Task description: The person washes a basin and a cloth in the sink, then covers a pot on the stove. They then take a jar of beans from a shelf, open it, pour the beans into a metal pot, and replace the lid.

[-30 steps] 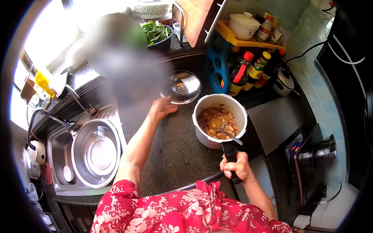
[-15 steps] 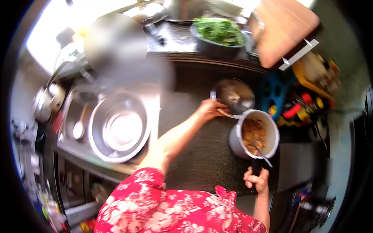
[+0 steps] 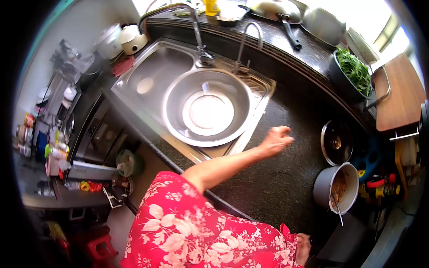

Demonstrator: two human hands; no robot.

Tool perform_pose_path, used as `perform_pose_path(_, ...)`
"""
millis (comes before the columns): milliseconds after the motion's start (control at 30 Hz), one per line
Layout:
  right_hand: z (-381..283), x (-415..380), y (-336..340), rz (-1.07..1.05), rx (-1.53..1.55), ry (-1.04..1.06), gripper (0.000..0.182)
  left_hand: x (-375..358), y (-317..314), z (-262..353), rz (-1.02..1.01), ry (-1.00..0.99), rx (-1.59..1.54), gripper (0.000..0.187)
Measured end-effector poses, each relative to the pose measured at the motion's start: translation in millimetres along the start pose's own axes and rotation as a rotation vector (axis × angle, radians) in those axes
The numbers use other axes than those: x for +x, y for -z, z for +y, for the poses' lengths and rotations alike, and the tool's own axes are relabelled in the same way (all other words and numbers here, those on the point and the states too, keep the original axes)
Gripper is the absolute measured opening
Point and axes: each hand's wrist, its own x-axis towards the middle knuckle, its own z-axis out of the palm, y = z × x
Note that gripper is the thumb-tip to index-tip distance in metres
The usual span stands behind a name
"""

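My left hand is in the air above the dark countertop, holding nothing, with its fingers loosely bent and apart. To its right, the round lid lies on the counter, and my hand does not touch it. A deep grey pot stands just below the lid, tilted in view, with brown food and a metal spoon inside. My right hand is low beside my red floral clothing, below the pot. Its fingers are partly hidden, and no pot handle can be made out there.
On the left, a large metal basin sits in the steel sink under a tap. A bowl of leafy greens and pans are on the back ledge. A wooden board leans at right, beside bottles.
My left hand has let go of the lid and moved left from it. The view has swung left, so the sink shows fully and the pot sits further right. My right hand appears lower.
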Motion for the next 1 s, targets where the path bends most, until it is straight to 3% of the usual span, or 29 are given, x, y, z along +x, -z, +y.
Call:
perform_pose_path(33, -2.7, -8.2, -22.5, 0.037, -0.477, 0.120, 0.022, -15.0, 28.5, -0.4, 0.114, -0.083, 0.124, 0.043)
perform_pose_path(133, -24.7, -14.9, -77.7, -0.148, -0.519, 0.144, 0.019, -75.4, 99.5, 29.7, 0.439, -0.153, 0.386, 0.036)
perform_pose_path(200, -37.4, -15.5, -110.4, -0.305, -0.539, 0.170, 0.016, -100.3, 150.3, 14.8, 0.521, -0.236, 1.062, 0.040)
perform_pose_path(233, -40.8, -12.9, -121.3, -0.380, -0.547, 0.190, 0.015, -117.0, 163.1, 20.3, 0.495, -0.085, 1.179, 0.043)
perform_pose_path(267, -41.6, -7.0, -128.8, -0.391, -0.481, 0.066, 0.019, -130.1, 173.5, 26.7, 0.466, 0.066, 1.291, 0.046)
perform_pose_path(333, -37.7, 3.4, -148.1, -0.483, -0.455, 0.180, 0.026, -147.0, 183.5, 29.5, 0.444, 0.122, 1.413, 0.046)
perform_pose_path(400, -38.6, 3.1, -163.6, -0.534, -0.417, 0.126, 0.026, -154.7, 199.9, 20.8, 0.199, 0.413, 1.499, 0.045)
perform_pose_path(433, -35.9, 4.2, -169.7, -0.528, -0.413, 0.157, 0.026, -161.3, 199.0, 20.1, 0.185, 0.325, 1.585, 0.047)
perform_pose_path(467, -33.3, 6.0, -176.8, -0.519, -0.406, 0.192, 0.026, -158.3, 200.8, 23.8, 0.085, 0.371, 1.545, 0.047)
perform_pose_path(567, -38.2, 8.6, -190.9, -0.434, -0.415, 0.261, 0.028, -145.3, 209.0, 28.6, 0.067, 0.452, 1.406, 0.046)
perform_pose_path(667, -52.3, 22.6, -215.3, -0.448, -0.441, 0.414, 0.034, -133.2, 231.2, 20.8, 0.086, 0.364, 1.431, 0.044)
perform_pose_path(733, -63.5, 40.6, -243.4, -0.437, -0.578, 0.538, 0.042, -116.9, 255.4, -3.6, 0.256, 0.108, 1.580, 0.044)
perform_pose_path(800, -78.8, 49.9, -298.3, -0.410, -0.705, 0.614, 0.049, -109.4, 271.2, 5.9, 0.066, 0.211, 1.564, 0.041)
perform_pose_path(867, -85.3, 69.1, -361.0, -0.443, -0.908, 0.797, 0.052, -96.2, 276.7, 19.1, -0.229, 0.496, 1.378, 0.038)
perform_pose_path(933, -75.4, 103.8, -420.4, -0.446, -1.162, 0.910, 0.055, -78.1, 308.8, -20.6, -0.454, 0.046, 1.288, 0.035)
perform_pose_path(967, -66.3, 128.4, -442.8, -0.450, -1.301, 0.887, 0.056, -86.4, 299.3, 18.7, -0.401, 0.200, 1.094, 0.036)
perform_pose_path(1000, -56.1, 155.0, -464.5, -0.462, -1.438, 0.860, 0.058, -99.2, 301.6, 35.8, -0.263, 0.056, 1.037, 0.037)
